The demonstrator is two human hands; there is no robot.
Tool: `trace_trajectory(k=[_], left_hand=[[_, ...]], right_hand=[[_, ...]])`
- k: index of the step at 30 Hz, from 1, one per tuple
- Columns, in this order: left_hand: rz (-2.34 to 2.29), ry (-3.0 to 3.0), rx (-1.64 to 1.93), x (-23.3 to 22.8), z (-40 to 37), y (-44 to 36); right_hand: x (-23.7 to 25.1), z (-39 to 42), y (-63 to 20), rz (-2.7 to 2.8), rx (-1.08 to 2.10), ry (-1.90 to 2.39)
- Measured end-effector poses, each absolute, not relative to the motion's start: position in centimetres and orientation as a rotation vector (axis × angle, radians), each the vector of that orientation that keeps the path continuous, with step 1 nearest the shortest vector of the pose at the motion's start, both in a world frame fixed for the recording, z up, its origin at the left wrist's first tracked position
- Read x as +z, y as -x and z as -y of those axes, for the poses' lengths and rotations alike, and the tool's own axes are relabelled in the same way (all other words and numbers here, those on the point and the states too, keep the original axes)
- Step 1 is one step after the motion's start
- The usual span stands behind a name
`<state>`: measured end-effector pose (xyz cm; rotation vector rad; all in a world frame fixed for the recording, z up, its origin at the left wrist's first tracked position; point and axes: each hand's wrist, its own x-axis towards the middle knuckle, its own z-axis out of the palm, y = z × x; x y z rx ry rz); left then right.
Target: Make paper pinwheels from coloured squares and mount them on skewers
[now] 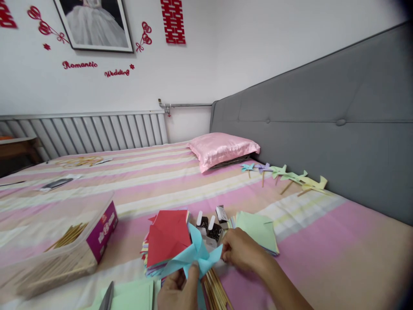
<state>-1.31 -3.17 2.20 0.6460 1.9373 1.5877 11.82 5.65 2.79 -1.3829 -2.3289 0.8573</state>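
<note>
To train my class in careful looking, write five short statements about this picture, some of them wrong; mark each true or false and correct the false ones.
1. The left hand holds a light-blue pinwheel. True.
2. The pillow is green. False: the pillow is pink.
3. Five other pinwheels lie near the grey headboard. True.
4. The clear box holds spoons. False: the box holds thin sticks.
5. The red-topped paper stack lies left of the small boxes in the picture. True.
</note>
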Motion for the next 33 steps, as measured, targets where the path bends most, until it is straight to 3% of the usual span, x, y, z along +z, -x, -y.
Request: trace_trajectory(k=[12,33], left_hand=[[-1.836,-0.624,1.670,0.9,2.8,1.2],[-1.708,-0.509,1.763,3.1,3.3,0.3]], right_hand=[[3.2,-5.6,-11.1,2.306,0.822,1.478],[2.2,-5.2,-11.1,2.337,0.620,1.465]])
